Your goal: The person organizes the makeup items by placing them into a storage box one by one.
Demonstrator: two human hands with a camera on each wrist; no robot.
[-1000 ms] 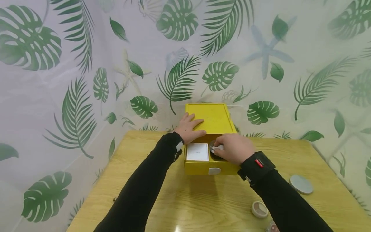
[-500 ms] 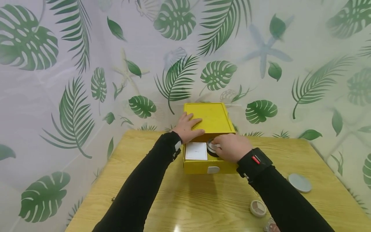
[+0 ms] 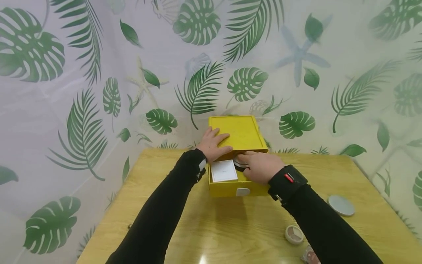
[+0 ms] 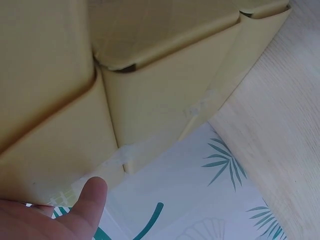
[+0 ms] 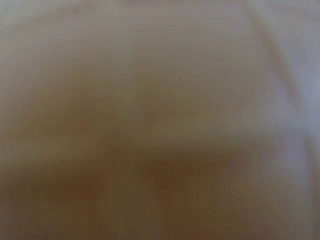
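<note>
A yellow box stands on the table with its lid raised and leaning back. My left hand rests on the lid's left side, fingers spread; in the left wrist view its thumb lies by the box's outer side. Inside the box, at left, a small white square box sits slightly askew. Beside it is a round, dark-and-silver tin, partly covered by my right hand, whose curled fingers hold it at the near right. The right wrist view is a blur.
On the wooden table, a silver disc lies at right. A round palette with several colour pans and a pinkish item lie nearer, by the right sleeve. Leaf-patterned sheeting hangs behind the table.
My right hand has moved left and deeper into the box, and the round tin has shifted back. The white square box has turned slightly. My left hand stays on the lid.
</note>
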